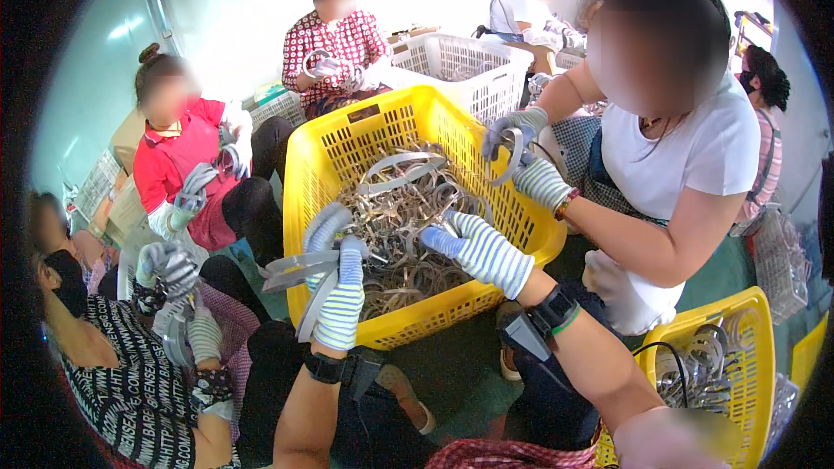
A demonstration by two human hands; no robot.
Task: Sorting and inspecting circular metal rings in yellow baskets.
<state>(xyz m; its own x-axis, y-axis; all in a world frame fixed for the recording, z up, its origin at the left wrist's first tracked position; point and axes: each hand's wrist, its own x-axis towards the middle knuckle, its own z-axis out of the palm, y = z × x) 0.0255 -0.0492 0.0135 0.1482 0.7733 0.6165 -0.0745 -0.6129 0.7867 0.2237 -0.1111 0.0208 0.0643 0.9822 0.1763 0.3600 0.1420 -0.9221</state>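
Currently, left fingers (351, 259) grasp grey bands (297, 266); right fingers (443, 241) are at the metal rings (407, 276), grip unclear.

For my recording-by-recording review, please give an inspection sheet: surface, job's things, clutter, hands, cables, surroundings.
Surface: yellow crate above a green floor.
Job's things: metal band pile inside the crate.
Clutter: second yellow crate, lower right; white crate behind.
Grippers: gloved left hand holds several metal bands; gloved right hand at the pile, grip unclear.
Cables: thin black cable by the second crate.
Surroundings: co-workers in white T-shirt, right, and red shirt, left.
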